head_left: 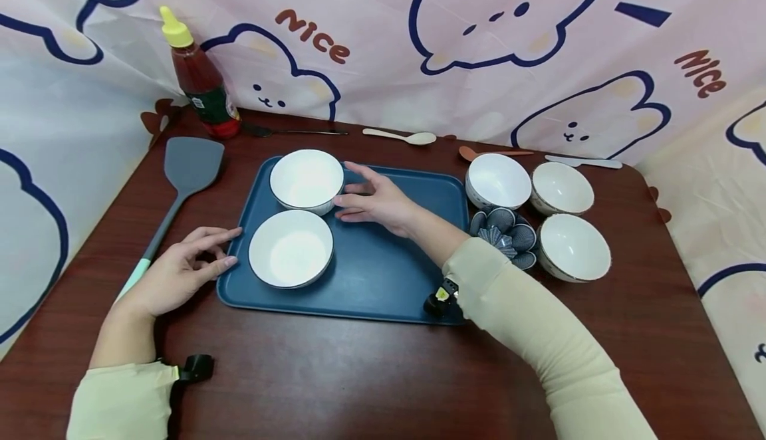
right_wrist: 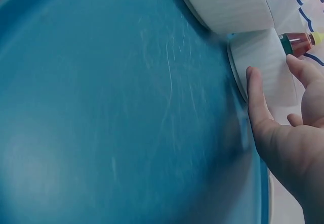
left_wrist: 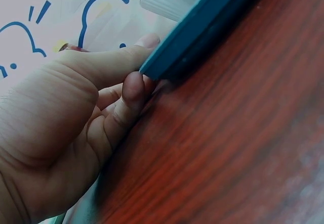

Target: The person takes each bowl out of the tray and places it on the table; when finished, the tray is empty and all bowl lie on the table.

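Observation:
Two white bowls stand on a blue tray (head_left: 383, 274): a back bowl (head_left: 306, 177) and, just in front of it, a front bowl (head_left: 290, 248). At the right side of the back bowl, my right hand (head_left: 380, 204) has its fingers spread, fingertips right at the bowl's wall. The right wrist view shows the fingers beside that bowl (right_wrist: 268, 64), not wrapped round it. My left hand (head_left: 179, 267) touches the tray's left edge with thumb and forefinger. From the left wrist, the fingertips meet the edge of the tray (left_wrist: 174, 47) low over the table.
Right of the tray are several white bowls (head_left: 576, 247) and a cluster of dark patterned small dishes (head_left: 505, 235). A grey spatula (head_left: 191, 164) and a sauce bottle (head_left: 206, 88) lie left and back left. A white spoon (head_left: 401, 136) and other utensils line the back.

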{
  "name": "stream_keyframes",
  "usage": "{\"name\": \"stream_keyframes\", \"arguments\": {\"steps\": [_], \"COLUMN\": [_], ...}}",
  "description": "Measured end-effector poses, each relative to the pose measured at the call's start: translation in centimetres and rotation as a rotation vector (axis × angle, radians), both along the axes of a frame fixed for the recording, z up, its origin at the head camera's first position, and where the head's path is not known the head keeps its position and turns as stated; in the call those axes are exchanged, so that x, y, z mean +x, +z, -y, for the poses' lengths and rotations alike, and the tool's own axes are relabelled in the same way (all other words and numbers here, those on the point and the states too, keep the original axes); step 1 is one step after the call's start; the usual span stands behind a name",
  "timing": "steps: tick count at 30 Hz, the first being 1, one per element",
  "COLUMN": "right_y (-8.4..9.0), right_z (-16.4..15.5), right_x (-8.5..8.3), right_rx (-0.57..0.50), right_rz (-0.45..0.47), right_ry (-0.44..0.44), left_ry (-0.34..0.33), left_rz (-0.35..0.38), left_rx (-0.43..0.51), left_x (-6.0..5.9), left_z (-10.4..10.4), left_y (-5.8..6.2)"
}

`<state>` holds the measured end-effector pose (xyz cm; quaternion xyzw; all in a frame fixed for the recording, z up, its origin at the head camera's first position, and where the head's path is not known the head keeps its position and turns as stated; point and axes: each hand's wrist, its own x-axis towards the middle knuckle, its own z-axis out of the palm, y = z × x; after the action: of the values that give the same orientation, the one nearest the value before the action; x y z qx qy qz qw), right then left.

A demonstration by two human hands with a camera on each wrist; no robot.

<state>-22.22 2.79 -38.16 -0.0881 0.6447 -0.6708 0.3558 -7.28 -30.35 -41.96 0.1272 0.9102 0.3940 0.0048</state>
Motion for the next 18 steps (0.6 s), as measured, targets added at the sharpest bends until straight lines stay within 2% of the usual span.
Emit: {"name": "stream_keyframes", "arguments": {"steps": [6, 18], "right_y": [-0.2, 0.6], "right_z": [1.6, 2.3], "right_x": [-0.1, 0.4], "right_rx": [-0.062, -0.056], "right_rz": [0.055, 0.092], "right_ry": [-0.032, -0.191], "left_ry": [0.014, 0.009], "left_rz": [0.014, 0.017], "left_rx": [-0.001, -0.002], "left_x": [0.0, -0.1], "left_z": [-0.1, 0.0], "left_y": [-0.1, -0.2]}}
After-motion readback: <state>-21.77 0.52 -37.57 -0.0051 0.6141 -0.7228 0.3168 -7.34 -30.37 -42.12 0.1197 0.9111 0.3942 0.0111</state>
